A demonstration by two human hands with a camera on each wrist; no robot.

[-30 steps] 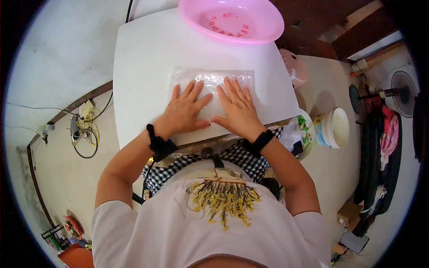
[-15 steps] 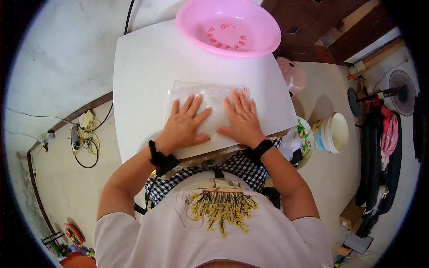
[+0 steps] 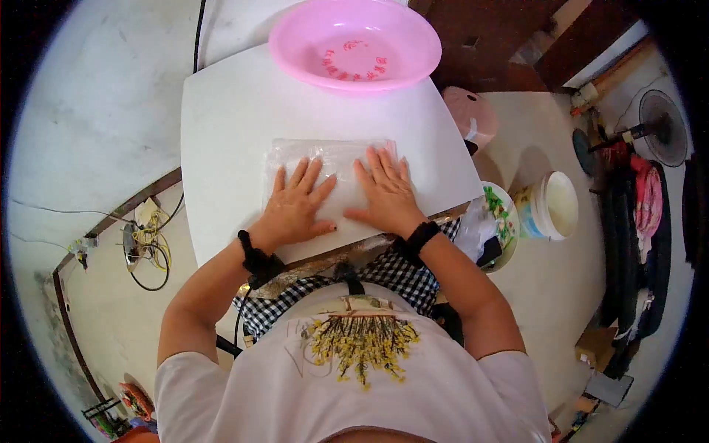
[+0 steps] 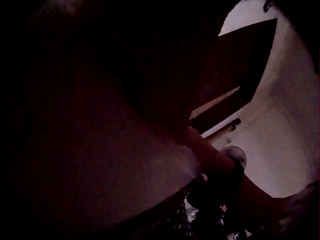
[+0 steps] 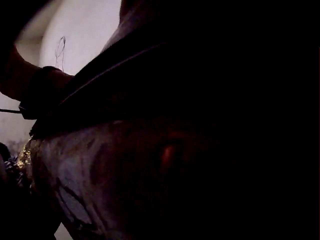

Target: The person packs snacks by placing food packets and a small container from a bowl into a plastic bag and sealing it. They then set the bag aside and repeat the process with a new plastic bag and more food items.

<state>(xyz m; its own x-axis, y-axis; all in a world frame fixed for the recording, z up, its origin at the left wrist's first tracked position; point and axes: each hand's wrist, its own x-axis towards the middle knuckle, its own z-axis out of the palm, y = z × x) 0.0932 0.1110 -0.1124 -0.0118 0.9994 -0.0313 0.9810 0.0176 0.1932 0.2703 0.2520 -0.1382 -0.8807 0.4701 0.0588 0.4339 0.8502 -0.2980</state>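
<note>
A flat, clear plastic bag [image 3: 340, 150] lies on the white table [image 3: 221, 118], near the edge closest to the person. The left hand [image 3: 294, 210] rests palm down over the bag's left part, its fingers spread and pointing away from the body. Over the right part, the right hand [image 3: 388, 193] lies palm down too, with straight fingers that reach the bag's right edge. The thumbs point toward each other with a small gap between. Much of the bag is hidden under the hands. Both wrist views are very dark and show no detail of the bag.
A pink basin [image 3: 317, 44] with red writing inside stands at the table's far end. To the right on the floor are a pale bucket [image 3: 560, 207], a round container of green wrappers [image 3: 504, 210] and a pink bin [image 3: 473, 118]. Yellow cables [image 3: 153, 236] lie at the left.
The head view has shifted, so the table scene appears lower and further left. Both hands stay flat on the bag; the right hand now lies nearer the bag's right edge.
</note>
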